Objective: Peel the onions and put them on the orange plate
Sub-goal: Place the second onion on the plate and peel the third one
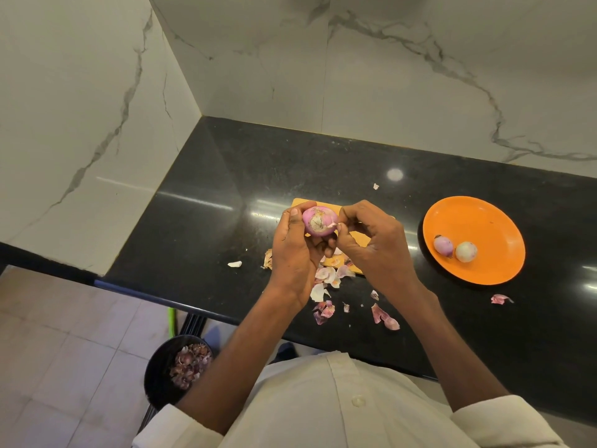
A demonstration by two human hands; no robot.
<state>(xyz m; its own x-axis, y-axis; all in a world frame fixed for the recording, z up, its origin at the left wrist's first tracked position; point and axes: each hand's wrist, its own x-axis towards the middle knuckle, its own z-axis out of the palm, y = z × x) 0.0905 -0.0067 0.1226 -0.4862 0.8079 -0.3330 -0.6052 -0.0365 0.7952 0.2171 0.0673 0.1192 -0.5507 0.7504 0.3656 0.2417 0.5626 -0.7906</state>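
Two peeled onions (455, 249) on my orange plate (491, 221), a third onion (318, 221) gripped in my left hand (292, 250), right hand (371, 244) pinching its skin.

- Onion (319, 222) in the hands: pink-purple, with a pale beige patch at its end.
- Plate (491, 221): bright orange, plain.
- Two onions on it: one pale purple (443, 245), one whitish (466, 251).
- Counter (290, 163): glossy black, finely speckled.
- Board (358, 237): yellow-orange.
- Peels (326, 276): pink, white and purple.
- Walls (387, 76): white marble with grey veins.
- Shirt (323, 409): off-white.
- Bin (158, 376): black, holding brownish-purple skins.
- Floor (64, 334): beige tiles.
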